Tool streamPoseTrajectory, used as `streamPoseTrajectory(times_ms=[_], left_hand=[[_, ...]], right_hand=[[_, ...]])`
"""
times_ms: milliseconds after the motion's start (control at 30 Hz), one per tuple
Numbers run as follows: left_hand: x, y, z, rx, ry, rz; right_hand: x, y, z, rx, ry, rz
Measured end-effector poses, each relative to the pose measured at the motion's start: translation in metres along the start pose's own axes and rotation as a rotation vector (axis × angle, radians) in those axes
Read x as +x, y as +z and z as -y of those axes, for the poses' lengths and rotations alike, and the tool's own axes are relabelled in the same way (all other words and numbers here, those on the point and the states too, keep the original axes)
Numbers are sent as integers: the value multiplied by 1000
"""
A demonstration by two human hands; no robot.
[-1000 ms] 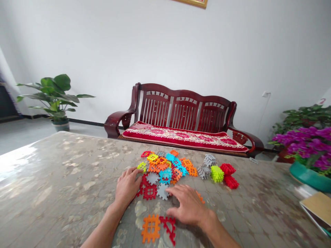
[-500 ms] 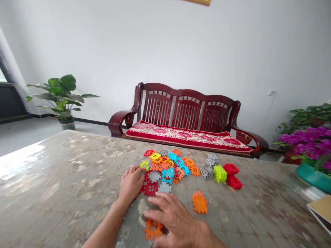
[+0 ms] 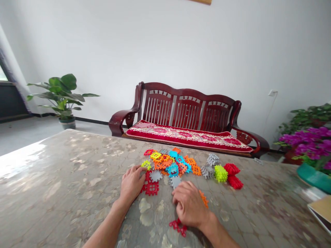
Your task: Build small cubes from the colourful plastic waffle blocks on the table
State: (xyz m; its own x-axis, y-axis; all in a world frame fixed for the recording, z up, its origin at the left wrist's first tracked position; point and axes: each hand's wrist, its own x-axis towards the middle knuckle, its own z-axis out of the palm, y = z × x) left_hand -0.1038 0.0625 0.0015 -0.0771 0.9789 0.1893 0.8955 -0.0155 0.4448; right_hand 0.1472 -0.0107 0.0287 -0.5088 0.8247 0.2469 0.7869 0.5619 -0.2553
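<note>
Flat plastic interlocking tiles with toothed edges lie in a loose pile on the table. My left hand [image 3: 132, 184] rests at the pile's left edge, fingers stretched and lying low. Its fingertips are beside a yellow-green tile [image 3: 146, 164], and a red lattice tile [image 3: 152, 188] is just right of it. My right hand [image 3: 190, 203] is in front of the pile with its fingers curled in; what they hold, if anything, is hidden. A grey tile [image 3: 176, 182] is at its knuckles. Below the hand shows part of a red tile [image 3: 178, 227]. An orange tile [image 3: 203, 199] is partly covered by the hand.
To the right of the pile stand stacked tiles: grey [image 3: 207, 171], yellow-green [image 3: 220, 174] and red [image 3: 234, 182]. Blue tiles [image 3: 172, 169] and orange tiles [image 3: 194, 166] lie in the pile. A pot of purple flowers [image 3: 307, 148] is at the table's right, a wooden bench [image 3: 186, 106] behind.
My right hand has moved right and curled its fingers. The orange lattice tile under it is out of sight, and a red tile shows there. Grey and blue tiles have shifted right.
</note>
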Motion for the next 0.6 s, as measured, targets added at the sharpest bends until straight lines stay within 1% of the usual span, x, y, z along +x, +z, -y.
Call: streamPoseTrajectory(times_ms=[100,233,300,400,500,600], left_hand=[[0,1,1,-5,4,-3],[0,1,1,3,5,-1],[0,0,0,11,7,4],[-1,-2,-1,17,8,4],[-1,-2,-1,14,11,6],[1,0,1,7,9,9]], right_hand=[[2,0,-2,-26,84,-54],[4,0,-1,-15,-4,-86],[4,1,-2,-22,-1,-74],[4,0,-7,-68,99,-76],[5,-3,-14,-166,211,-116],[6,-4,-17,-212,277,-158]])
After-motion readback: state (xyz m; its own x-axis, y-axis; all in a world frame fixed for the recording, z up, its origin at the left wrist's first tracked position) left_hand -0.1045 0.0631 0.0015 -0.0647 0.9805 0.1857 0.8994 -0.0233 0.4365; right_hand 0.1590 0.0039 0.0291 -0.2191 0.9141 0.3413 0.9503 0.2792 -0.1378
